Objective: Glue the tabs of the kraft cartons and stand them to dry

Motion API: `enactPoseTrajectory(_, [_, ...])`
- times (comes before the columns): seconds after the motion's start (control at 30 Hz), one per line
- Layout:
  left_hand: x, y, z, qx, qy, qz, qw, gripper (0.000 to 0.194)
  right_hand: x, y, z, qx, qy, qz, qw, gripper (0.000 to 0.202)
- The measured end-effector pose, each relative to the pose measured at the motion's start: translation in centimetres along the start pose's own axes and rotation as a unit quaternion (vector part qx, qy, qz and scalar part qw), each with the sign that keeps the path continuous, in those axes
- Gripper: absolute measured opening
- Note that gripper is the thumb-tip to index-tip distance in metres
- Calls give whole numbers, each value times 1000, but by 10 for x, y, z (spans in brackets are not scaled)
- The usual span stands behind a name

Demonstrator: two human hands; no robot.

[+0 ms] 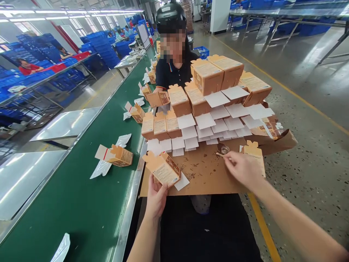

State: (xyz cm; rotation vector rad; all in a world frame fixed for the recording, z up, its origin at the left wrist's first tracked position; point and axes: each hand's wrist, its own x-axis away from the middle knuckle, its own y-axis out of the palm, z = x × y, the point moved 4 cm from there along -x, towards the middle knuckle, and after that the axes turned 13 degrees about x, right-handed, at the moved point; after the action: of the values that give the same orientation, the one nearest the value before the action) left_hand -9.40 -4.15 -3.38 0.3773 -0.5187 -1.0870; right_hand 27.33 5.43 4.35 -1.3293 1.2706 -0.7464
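My left hand (157, 196) grips a small brown printed box (166, 170) by its lower edge, with the scalloped flap pointing up and left and a white flap sticking out at the lower right. Over the cardboard sheet (201, 182), my right hand (241, 168) pinches a thin, light stick (219, 154). Its tip is beside a small round clear dish (225, 149). Dark brown smears mark the cardboard around it. Just behind my right hand stands another brown box (255, 154), partly covered by the hand.
Stacked brown boxes (209, 78) with white flaps fill the cardboard's far side. A person in a dark shirt (174, 74) sits beyond. On the left, a green conveyor (89, 203) carries open boxes (122, 156) and silvery pouches (62, 247).
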Motion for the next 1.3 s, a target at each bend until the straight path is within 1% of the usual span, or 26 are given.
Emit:
enactPoseTrajectory(0.1, [-13, 3, -1, -68, -17, -10, 998, 85, 39, 31, -66, -66, -54, 14, 996, 27])
enactPoseTrajectory(0.17, [-19, 3, 2, -100, -4, -12, 995, 81, 57, 57, -111, -111, -76, 29, 990, 25])
enactPoseTrajectory(0.2, [-21, 3, 3, -114, 4, -13, 993, 81, 63, 69, -129, -120, -83, 42, 988, 26])
enactPoseTrajectory(0.27, [-23, 0, 7, -140, 15, -19, 990, 81, 69, 90, -154, -112, -98, 49, 988, 29])
enactPoseTrajectory(0.33, [-23, -3, 8, -163, 12, -33, 986, 81, 70, 102, -165, -100, -106, 48, 988, 32])
enactPoseTrajectory(0.43, [-22, -9, 6, -176, 13, -41, 983, 83, 66, 108, -161, -97, -100, 49, 989, 35])
enactPoseTrajectory(0.53, [-22, -12, 3, -184, 35, -38, 982, 90, 63, 103, -144, -96, -82, 60, 990, 35])
enactPoseTrajectory(0.6, [-19, -11, 1, -211, 48, -44, 975, 91, 63, 98, -131, -95, -68, 67, 991, 34])
enactPoseTrajectory(0.7, [-11, -9, 1, -284, 82, -42, 954, 86, 69, 88, -114, -105, -40, 80, 990, 33])
enactPoseTrajectory(0.83, [2, -10, 1, -360, 141, -14, 922, 77, 83, 73, -98, -147, -2, 105, 984, 35])
enactPoseTrajectory(0.9, [5, -12, -1, -370, 155, -10, 916, 76, 90, 68, -96, -159, 8, 109, 981, 36])
enactPoseTrajectory(0.97, [6, -12, -5, -364, 156, -13, 918, 74, 95, 65, -96, -160, 19, 99, 982, 37])
enactPoseTrajectory(1.1, [8, -7, -14, -337, 134, -18, 932, 72, 100, 65, -100, -168, 22, 67, 983, 38])
enactPoseTrajectory(1.17, [8, -5, -15, -336, 123, -8, 934, 72, 100, 65, -103, -177, 15, 59, 982, 39])
enactPoseTrajectory(1.23, [6, -9, -7, -348, 127, 20, 929, 72, 100, 64, -103, -186, 13, 58, 981, 39])
enactPoseTrajectory(1.3, [0, -24, 16, -365, 146, 75, 916, 73, 102, 63, -100, -195, 16, 64, 979, 39])
